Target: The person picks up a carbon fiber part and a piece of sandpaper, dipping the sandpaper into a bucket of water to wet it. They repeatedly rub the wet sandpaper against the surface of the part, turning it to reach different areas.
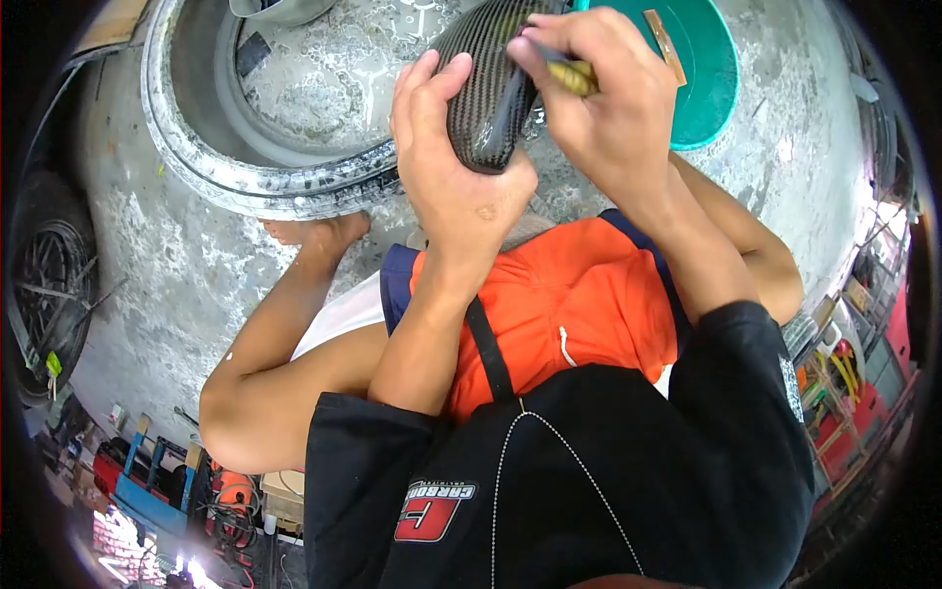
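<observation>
A glossy, woven carbon-fibre part (491, 113) with a rounded, tapering end is held up in front of me. My left hand (446, 162) is closed around its lower end, thumb on one side and fingers on the other. My right hand (613, 103) is shut in a pinch on a small tool with a yellowish handle (572, 78). The tool's working end is against or very near the part's right edge; my fingers hide it, so its exact kind does not show.
A big whitish-grey ring (265, 187), like a tyre or rim, lies on the stained concrete floor (147, 275). Behind my right hand stands a green basin (711, 79) with a brown strip (665, 47) across it. A wheel (49, 285) is far left; tools and cables (235, 501) lie lower left.
</observation>
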`<state>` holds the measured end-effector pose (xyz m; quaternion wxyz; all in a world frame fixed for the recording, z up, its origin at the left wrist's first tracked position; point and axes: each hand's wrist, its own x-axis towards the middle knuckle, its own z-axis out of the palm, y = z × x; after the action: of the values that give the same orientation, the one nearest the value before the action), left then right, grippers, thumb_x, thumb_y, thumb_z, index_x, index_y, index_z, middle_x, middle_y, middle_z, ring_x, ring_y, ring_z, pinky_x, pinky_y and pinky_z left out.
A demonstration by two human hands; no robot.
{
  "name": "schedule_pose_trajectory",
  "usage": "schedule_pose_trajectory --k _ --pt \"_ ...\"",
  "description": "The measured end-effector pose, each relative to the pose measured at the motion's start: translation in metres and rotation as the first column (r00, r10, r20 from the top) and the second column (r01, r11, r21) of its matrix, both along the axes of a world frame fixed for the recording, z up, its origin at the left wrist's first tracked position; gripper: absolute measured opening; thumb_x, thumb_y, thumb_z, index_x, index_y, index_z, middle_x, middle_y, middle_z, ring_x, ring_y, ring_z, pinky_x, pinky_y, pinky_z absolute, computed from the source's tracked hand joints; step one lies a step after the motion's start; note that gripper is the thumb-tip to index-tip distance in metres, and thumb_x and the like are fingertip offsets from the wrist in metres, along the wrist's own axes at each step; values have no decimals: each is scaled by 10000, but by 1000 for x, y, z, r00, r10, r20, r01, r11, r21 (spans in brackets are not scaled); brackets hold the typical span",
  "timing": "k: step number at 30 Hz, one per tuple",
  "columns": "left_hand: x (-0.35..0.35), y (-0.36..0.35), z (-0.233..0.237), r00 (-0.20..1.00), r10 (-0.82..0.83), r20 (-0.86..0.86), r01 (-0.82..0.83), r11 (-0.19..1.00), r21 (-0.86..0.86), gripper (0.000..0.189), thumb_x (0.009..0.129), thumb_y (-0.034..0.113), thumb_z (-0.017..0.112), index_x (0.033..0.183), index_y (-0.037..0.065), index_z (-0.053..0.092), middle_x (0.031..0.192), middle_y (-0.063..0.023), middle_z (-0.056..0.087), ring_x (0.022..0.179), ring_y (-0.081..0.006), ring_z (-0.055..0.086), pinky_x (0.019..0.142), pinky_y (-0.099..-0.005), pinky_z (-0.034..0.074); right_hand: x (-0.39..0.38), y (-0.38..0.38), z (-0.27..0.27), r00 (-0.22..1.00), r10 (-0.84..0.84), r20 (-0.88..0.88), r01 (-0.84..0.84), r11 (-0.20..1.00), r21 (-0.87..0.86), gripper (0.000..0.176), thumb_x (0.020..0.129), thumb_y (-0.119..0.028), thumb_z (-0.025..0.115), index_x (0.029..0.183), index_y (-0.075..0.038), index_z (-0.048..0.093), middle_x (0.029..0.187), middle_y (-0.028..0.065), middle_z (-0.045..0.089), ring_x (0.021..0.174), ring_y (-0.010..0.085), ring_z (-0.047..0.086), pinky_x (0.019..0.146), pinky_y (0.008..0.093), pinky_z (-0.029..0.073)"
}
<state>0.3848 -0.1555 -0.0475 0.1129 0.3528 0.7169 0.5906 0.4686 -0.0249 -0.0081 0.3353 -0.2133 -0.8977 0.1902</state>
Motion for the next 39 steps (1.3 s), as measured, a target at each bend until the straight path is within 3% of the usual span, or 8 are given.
schedule_pose_trajectory --k 2,5,20,24,26,28,32,39 --pt "-4 3 -4 999 27 -37 -28 999 -19 643 914 519 633 1287 -5 612 1364 -266 573 1351 -451 493 1137 -518 366 0 -28 20 992 64 111 -65 998 11 369 665 -28 808 1018 -42 701 971 121 739 852 298 699 717 394 554" --pt "-12 -11 8 997 -73 -33 73 997 -4 589 704 75 764 1270 9 614 1340 -260 581 1326 -454 509 1130 -500 385 -1 -49 26 980 200 12 -200 980 -16 380 627 -31 776 994 -28 675 967 130 686 827 309 648 724 395 543" --pt "-6 -4 0 999 -19 43 19 1000 15 654 792 422 787 1265 3 618 1370 -260 574 1336 -448 504 1135 -511 375 -4 -39 16 991 128 29 -130 990 47 361 608 -93 750 948 -18 654 962 138 643 828 314 627 724 413 530" --pt "-6 3 -19 999 21 -26 -18 995 102 459 895 242 690 1257 -28 612 1354 -257 582 1321 -440 520 1126 -493 381 8 -53 20 954 296 -38 -296 955 13 450 596 15 776 1039 0 703 1107 165 716 883 290 685 738 395 549" --pt "-9 1 -2 999 17 46 -19 999 33 523 748 83 751 1242 -21 613 1313 -275 590 1254 -432 565 1098 -458 422 4 -19 2 980 198 -17 -198 980 0 444 622 40 774 1055 -26 705 1009 132 741 880 297 705 776 368 562" --pt "-8 2 -7 998 45 32 -46 999 12 617 680 107 808 1252 -17 614 1311 -277 593 1247 -424 574 1092 -459 429 -5 -6 -15 994 -65 -89 65 998 -2 478 594 56 761 1063 -19 705 968 117 746 907 295 712 792 370 561" --pt "-18 -8 -11 988 -30 150 13 993 113 641 672 103 817 1266 -15 608 1307 -263 601 1259 -414 569 1095 -473 415 2 -65 14 977 204 -68 -202 979 32 423 616 16 750 1034 21 689 1028 142 732 906 320 707 783 420 567" --pt "-16 -5 -12 997 2 75 -3 1000 26 544 746 25 737 1274 -8 610 1320 -253 604 1272 -401 571 1106 -463 415 0 -64 11 979 174 -104 -176 984 -6 325 691 -7 730 1013 -3 685 1030 150 719 917 311 699 807 401 572"
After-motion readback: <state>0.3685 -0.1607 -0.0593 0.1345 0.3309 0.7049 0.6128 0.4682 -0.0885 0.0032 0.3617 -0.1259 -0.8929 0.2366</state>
